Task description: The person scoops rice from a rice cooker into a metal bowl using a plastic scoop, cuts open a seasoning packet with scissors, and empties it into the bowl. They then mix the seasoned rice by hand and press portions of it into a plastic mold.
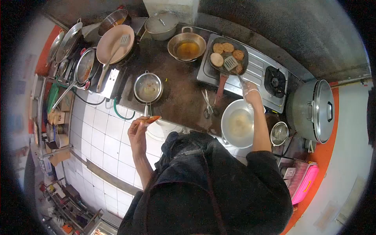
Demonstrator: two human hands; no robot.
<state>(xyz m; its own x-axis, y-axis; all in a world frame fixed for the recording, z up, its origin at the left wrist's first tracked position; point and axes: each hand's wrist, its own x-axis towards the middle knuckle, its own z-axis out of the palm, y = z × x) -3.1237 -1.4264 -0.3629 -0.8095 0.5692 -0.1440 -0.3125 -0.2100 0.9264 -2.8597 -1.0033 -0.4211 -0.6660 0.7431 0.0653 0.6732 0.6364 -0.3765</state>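
My right hand (252,94), in what looks like a clear plastic glove, is closed around the handle of a slotted spatula (230,63). The spatula's head rests among several round browned patties (237,55) in a dark square frying pan (244,66) on the gas stove (252,53); one patty is paler. The pan's reddish-brown handle points towards me. My left hand (137,132) pinches a small orange-red piece (152,119), perhaps food or a packet, at the counter's front edge. Just beyond it sits a metal strainer (148,87) over a bowl.
Scissors (207,105) lie on the counter (178,90) beside a large pale metal pot (224,127). Behind is a pan of brown liquid (187,50). A tall lidded pot (323,111) stands right, near a small sieve (279,133). A pink frying pan (105,41) is at left.
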